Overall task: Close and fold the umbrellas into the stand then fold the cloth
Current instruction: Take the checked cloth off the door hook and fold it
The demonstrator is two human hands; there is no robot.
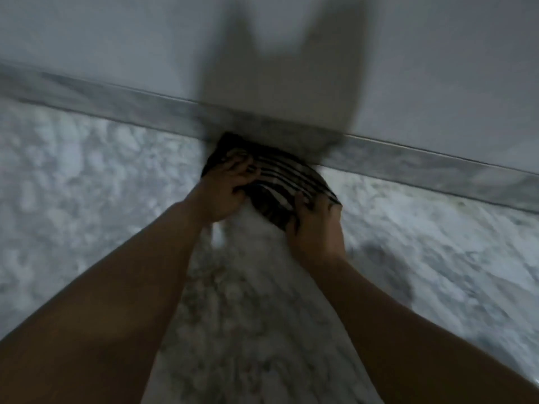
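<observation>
A dark cloth with pale stripes [280, 182] lies bunched on the marble floor right against the skirting at the foot of the wall. My left hand [226, 189] grips its left end, fingers curled over the fabric. My right hand [316, 225] grips the near right edge of the cloth, fingers curled into it. The frame is blurred, so the folds cannot be made out. No umbrella or stand is in view.
A pale wall [408, 68] rises behind the cloth, with a grey marble skirting strip [116, 103] along its base. White-grey marble floor [73, 185] spreads to both sides. My arms' shadow falls on the wall.
</observation>
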